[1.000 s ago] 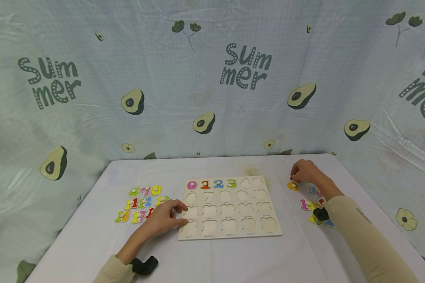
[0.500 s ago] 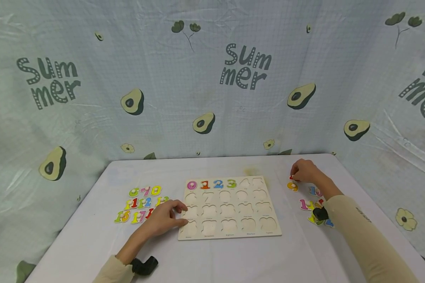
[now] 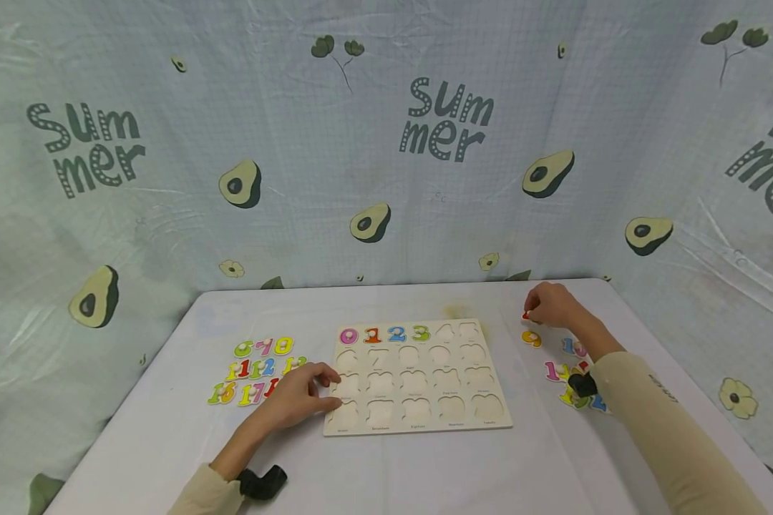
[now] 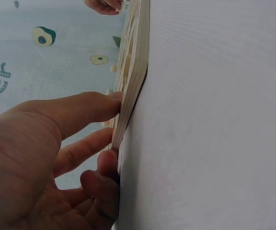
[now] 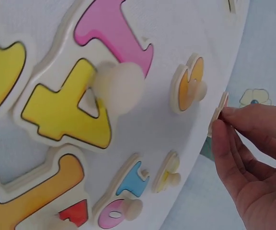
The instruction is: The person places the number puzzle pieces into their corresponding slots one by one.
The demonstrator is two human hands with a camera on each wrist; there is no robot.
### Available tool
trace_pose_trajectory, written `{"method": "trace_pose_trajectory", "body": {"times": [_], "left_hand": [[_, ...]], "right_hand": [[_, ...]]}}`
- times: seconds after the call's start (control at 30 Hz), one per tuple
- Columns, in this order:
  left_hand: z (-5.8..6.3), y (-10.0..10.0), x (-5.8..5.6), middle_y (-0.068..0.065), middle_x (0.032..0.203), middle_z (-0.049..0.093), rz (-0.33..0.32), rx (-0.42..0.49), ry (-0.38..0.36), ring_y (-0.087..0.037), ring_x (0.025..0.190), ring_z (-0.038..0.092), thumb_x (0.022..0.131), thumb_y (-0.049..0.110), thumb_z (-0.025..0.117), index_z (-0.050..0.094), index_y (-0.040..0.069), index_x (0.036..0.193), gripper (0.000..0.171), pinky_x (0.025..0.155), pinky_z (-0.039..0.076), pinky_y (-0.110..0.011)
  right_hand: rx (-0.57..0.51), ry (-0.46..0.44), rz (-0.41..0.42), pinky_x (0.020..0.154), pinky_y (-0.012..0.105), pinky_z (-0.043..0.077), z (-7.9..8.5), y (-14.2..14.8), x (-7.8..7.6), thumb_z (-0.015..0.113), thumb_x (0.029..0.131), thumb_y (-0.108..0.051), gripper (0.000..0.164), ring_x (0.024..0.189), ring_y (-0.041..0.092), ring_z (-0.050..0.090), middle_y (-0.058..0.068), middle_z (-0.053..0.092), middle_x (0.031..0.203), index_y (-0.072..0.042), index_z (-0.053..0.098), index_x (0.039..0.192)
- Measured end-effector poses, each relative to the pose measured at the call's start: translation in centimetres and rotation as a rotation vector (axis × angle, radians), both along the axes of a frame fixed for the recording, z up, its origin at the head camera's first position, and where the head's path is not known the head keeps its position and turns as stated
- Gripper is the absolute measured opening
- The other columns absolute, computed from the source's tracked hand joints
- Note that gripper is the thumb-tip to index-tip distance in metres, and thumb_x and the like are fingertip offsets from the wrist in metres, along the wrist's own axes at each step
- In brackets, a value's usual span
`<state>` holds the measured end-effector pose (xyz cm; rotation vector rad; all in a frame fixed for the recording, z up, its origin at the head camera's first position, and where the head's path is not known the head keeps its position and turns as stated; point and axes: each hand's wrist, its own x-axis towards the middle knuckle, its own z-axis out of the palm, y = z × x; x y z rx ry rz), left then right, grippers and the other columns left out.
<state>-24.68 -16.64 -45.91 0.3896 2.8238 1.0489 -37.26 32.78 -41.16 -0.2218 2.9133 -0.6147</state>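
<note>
My left hand point(image 3: 296, 395) rests at the left edge of the wooden number board point(image 3: 419, 422), thumb and fingertips spread along it. In the left wrist view the thumb lies on the board's edge point(image 4: 137, 72), with some lower fingers bent beside it. My right hand point(image 3: 552, 306) pinches a small red number piece point(image 3: 526, 315) between thumb and fingers, close over the table's back right. Seen from the right wrist, that thin piece point(image 5: 218, 114) is nearly edge-on, so its number is hidden. An orange 9 piece point(image 3: 531, 339) lies just in front of this hand.
The board's top row holds a pink 0 point(image 3: 348, 336), red 1 point(image 3: 373, 335), blue 2 point(image 3: 396, 334) and green 3 point(image 3: 421, 332). Several number pieces point(image 3: 251, 370) lie left of the board. More, including a 14 piece point(image 5: 66, 105) with a knob, lie under the right forearm.
My right hand has moved slightly left and back, carrying the red number piece away from the orange 9. The left hand and the board have stayed in place.
</note>
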Motion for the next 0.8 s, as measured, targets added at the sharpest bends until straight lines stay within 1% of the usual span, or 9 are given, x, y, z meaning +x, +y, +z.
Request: {"method": "trace_pose_trajectory", "body": {"times": [0.17,0.3,0.4,0.47,0.63,0.8], "left_hand": [[0.0,0.0,0.0,0.005,0.092,0.057,-0.003,-0.003,0.003,-0.013,0.075,0.048,0.074,0.029,0.082,0.067,0.022,0.103,0.034,0.061,0.041,-0.022],[0.0,0.0,0.0,0.004,0.093,0.058,-0.002,0.0,-0.001,-0.014,0.075,0.048,0.074,0.029,0.082,0.067,0.022,0.103,0.034,0.061,0.041,-0.023],[0.0,0.0,0.1,0.004,0.093,0.058,-0.002,0.002,-0.003,-0.014,0.075,0.048,0.074,0.029,0.082,0.067,0.021,0.103,0.034,0.061,0.041,-0.022],[0.1,0.0,0.1,0.004,0.093,0.058,-0.004,0.003,-0.002,-0.014,0.075,0.048,0.074,0.029,0.082,0.067,0.021,0.103,0.034,0.061,0.041,-0.022],[0.1,0.0,0.1,0.004,0.092,0.057,-0.007,0.004,-0.001,-0.014,0.075,0.048,0.074,0.029,0.082,0.067,0.021,0.103,0.034,0.062,0.041,-0.022],[0.1,0.0,0.1,0.004,0.092,0.057,-0.006,0.006,-0.003,-0.014,0.076,0.048,0.074,0.028,0.082,0.067,0.021,0.103,0.033,0.062,0.041,-0.023]], "right_hand": [[0.011,0.023,0.012,0.062,0.028,0.048,0.4,-0.7,0.0,0.066,0.085,-0.01,0.008,0.072,0.021,0.054,0.009,0.063,0.082,-0.004,0.068,0.09],[0.017,0.063,0.051,0.06,0.028,0.046,0.7,-1.4,0.1,0.067,0.085,-0.01,0.006,0.069,0.019,0.053,0.007,0.063,0.079,-0.005,0.068,0.088],[0.011,0.107,0.102,0.058,0.028,0.045,1.0,-2.0,0.2,0.066,0.084,-0.008,0.006,0.066,0.018,0.053,0.007,0.064,0.077,-0.003,0.069,0.088],[0.003,0.12,0.118,0.058,0.028,0.045,1.2,-2.4,0.3,0.067,0.083,-0.007,0.006,0.065,0.017,0.053,0.007,0.064,0.077,-0.003,0.069,0.088],[0.011,0.128,0.121,0.059,0.028,0.046,1.6,-3.5,0.3,0.067,0.083,-0.007,0.007,0.068,0.018,0.052,0.007,0.064,0.079,-0.004,0.069,0.089],[0.004,0.163,0.152,0.059,0.028,0.045,1.7,-4.3,0.3,0.067,0.082,-0.006,0.006,0.067,0.017,0.053,0.006,0.065,0.078,-0.005,0.07,0.087]]}}
